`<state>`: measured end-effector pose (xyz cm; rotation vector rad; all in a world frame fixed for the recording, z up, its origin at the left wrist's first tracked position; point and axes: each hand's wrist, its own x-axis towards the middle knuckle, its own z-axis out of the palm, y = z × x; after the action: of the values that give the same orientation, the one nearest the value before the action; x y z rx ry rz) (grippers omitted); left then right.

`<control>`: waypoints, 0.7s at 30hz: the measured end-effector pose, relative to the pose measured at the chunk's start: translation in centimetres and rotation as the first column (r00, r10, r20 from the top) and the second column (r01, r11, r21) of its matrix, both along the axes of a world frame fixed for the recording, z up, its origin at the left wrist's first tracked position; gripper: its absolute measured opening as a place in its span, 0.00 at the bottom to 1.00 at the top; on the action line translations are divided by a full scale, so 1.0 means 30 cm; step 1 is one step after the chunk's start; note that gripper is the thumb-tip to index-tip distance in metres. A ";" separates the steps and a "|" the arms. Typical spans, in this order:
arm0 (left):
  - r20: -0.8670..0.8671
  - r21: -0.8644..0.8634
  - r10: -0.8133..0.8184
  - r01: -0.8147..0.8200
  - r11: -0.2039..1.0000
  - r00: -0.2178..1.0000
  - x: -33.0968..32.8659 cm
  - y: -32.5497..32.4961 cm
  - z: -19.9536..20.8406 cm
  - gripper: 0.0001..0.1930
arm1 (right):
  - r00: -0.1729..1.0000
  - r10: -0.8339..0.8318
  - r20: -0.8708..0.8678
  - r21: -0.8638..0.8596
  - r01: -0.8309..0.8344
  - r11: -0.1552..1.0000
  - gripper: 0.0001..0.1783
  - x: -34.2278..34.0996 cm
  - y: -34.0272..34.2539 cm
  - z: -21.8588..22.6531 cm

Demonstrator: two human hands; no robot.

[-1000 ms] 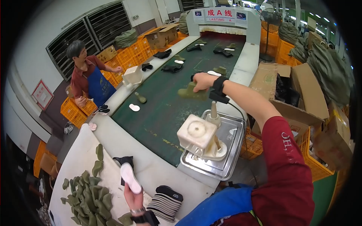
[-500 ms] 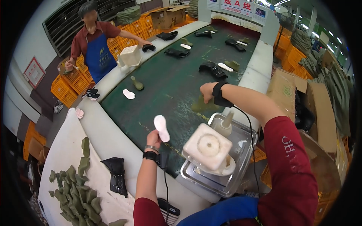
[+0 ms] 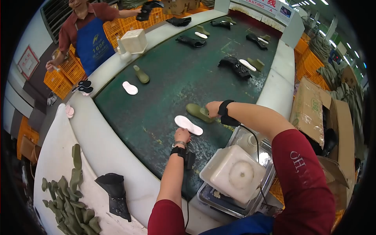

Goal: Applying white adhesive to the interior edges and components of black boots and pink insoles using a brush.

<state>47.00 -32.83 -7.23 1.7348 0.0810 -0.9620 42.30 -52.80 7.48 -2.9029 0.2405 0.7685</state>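
Note:
A white insole (image 3: 188, 125) lies low over the green belt, its near end gripped by my left hand (image 3: 182, 136). Just beyond it, an olive-green shoe last (image 3: 198, 112) points leftward, and my right hand (image 3: 213, 109) grasps its right end. The two pieces are side by side with a small gap. Whether the insole fully touches the belt I cannot tell. Nearest my right arm is a white plastic container (image 3: 239, 172) in a clear tray (image 3: 211, 203).
Along the belt (image 3: 156, 105) lie black boot uppers (image 3: 235, 66), lasts and insoles in groups. At the left, a pile of green lasts (image 3: 70, 207) and a black boot upper (image 3: 115, 196) rest on pale cloth. Cardboard boxes (image 3: 309, 109) stand right. A co-worker (image 3: 94, 43) stands across the belt.
My left hand has carried the insole right, beside the last. The last, blurred before, now shows clearly under my right hand. The co-worker has lifted a black piece. The view has shifted.

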 end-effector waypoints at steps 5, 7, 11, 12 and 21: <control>-0.013 -0.039 0.039 -0.040 0.998 0.999 -0.055 0.130 0.238 0.13 | 0.998 0.066 0.010 -0.072 -0.065 0.995 0.20 -0.092 -0.053 0.145; 0.126 -0.058 -0.066 0.074 0.996 0.990 -0.040 0.253 0.341 0.11 | 0.940 0.193 0.280 -0.040 -0.190 0.981 0.12 -0.153 -0.085 0.272; 0.345 -0.248 0.101 -0.013 0.969 0.933 -0.063 0.556 0.641 0.11 | 0.960 -0.115 0.254 0.185 0.068 0.980 0.17 -0.386 0.027 0.734; 0.394 -0.184 0.069 0.005 0.983 0.917 -0.122 0.572 0.807 0.11 | 0.966 -0.148 0.211 0.201 0.106 0.974 0.17 -0.490 0.000 0.818; 0.685 -0.207 0.386 -0.344 0.916 0.617 -0.747 1.325 0.971 0.22 | 0.983 -0.170 0.068 0.293 0.143 0.945 0.11 -1.114 0.184 0.866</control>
<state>24.60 6.91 21.90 1.8334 -0.1005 0.0669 8.88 -47.27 33.47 -2.5998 0.3166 0.5859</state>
